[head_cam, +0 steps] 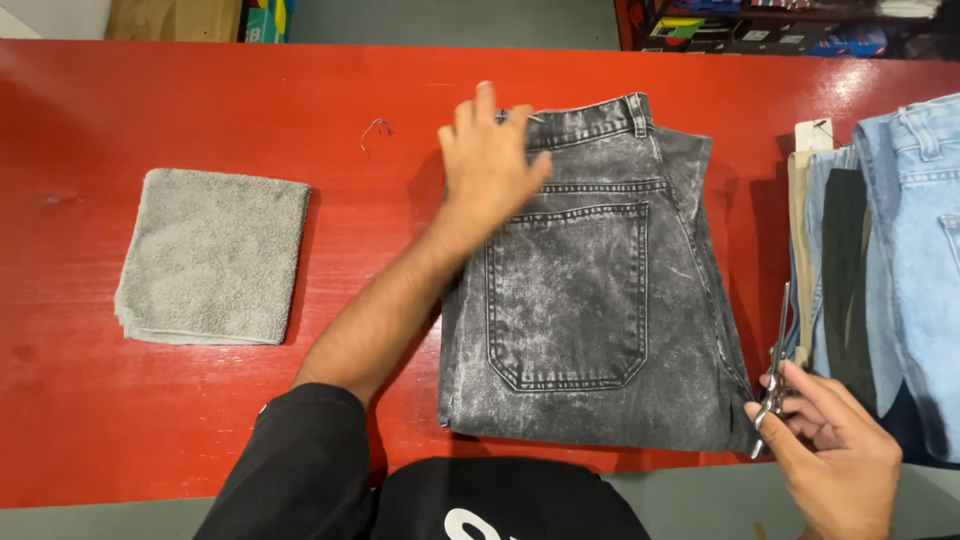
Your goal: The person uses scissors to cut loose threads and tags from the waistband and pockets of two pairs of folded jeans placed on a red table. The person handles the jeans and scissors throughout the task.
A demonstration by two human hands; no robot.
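Folded dark grey washed jeans (pixel 600 310) lie on a red table (pixel 200 420), back pocket up, waistband at the far side. My left hand (pixel 490 160) rests flat on their upper left corner near the waistband, fingers spread. My right hand (pixel 830 450) is at the jeans' lower right corner and grips a thin metal tool (pixel 778 375), like small scissors or a clip, pointing up along the jeans' right edge.
A folded grey towel (pixel 213 257) lies on the left of the table. A stack of light blue and other folded jeans (pixel 900 260) sits at the right edge with a paper tag (pixel 814 135). A small bent wire (pixel 375 128) lies behind the towel.
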